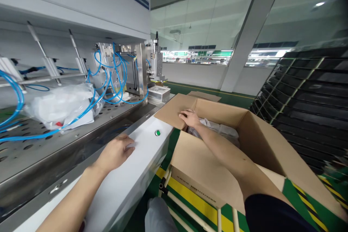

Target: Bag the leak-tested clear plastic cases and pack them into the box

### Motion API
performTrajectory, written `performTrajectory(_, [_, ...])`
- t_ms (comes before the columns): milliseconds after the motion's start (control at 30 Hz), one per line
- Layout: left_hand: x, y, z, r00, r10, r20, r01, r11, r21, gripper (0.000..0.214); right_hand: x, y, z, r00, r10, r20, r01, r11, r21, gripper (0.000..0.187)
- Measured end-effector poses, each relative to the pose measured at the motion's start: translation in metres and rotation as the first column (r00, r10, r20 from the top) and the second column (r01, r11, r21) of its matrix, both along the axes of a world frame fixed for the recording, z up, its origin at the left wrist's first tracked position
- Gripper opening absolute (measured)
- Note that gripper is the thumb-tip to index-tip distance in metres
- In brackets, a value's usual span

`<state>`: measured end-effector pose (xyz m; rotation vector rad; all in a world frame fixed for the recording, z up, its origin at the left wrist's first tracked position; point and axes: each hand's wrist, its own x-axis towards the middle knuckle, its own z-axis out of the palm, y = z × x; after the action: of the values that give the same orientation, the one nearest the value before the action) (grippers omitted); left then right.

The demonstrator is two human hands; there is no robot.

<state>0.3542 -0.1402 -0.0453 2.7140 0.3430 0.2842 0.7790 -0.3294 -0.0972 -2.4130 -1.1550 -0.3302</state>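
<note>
The person's left hand [115, 152] lies at lower centre-left on a white painted ledge [127, 177] along the front of a machine, its fingers [126, 141] loosely curled. A pale patch sits under the fingertips, perhaps glare or a small white item; the view is too poor to say, so I cannot tell whether that hand grips anything. The right hand [190, 117] reaches across to centre frame, fingers open and laid over the edge of a cardboard flap [174, 110] on an open carton [261, 130], holding nothing else that shows. Inside the carton, just past the fingertips, lies something white and wrapped [214, 128]. A green push button [157, 133] sits on the ledge, between the hands. At upper left, blue pneumatic tubing [116, 76] loops over a perforated stainless steel bed [27, 145], beside a clear plastic bag [61, 107]. The main risks look like the left hand pressing the green button by accident if it slides along the ledge, which could trigger the machine while fingers are near it, and the thin flap buckling under the right hand's weight. A sleeve or bag catching the tubing loops could also tug the fittings loose.
</note>
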Motion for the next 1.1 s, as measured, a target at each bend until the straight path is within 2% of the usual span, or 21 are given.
performTrajectory(1100, [-0.0007,0.0016,-0.0019,1.0,-0.008,0.022,0.008,1.0,0.01,0.025,-0.0024,-0.0004,0.0021,1.0,0.018,0.002,-0.018,1.0,0.006,0.026])
